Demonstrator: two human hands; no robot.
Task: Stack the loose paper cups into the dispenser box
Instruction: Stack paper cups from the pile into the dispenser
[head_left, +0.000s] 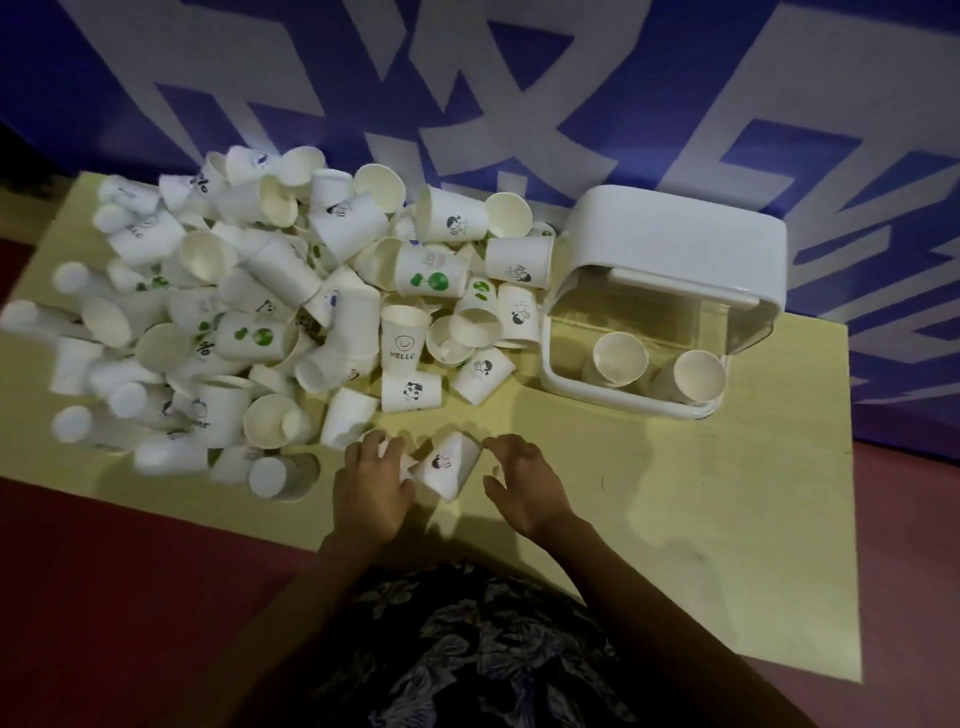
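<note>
A big heap of loose white paper cups (270, 312), some printed with pandas, green trees or "HELLO", covers the left and middle of the pale yellow table (701, 509). At the right stands the white dispenser box (623, 402) with clear walls and its lid (675, 239) raised; two cups (621, 358) (698, 376) stand inside, mouths up. Near the table's front edge one printed cup (449, 467) lies tilted between my hands. My left hand (371, 488) grips its base end with curled fingers. My right hand (524, 483) hovers by the rim, fingers loosely bent, holding nothing.
A blue and white banner (519, 104) hangs behind the table. Dark red floor (104, 597) lies in front and to the left. Bare table surface stretches in front of the box at the right. My patterned clothing (467, 649) fills the bottom centre.
</note>
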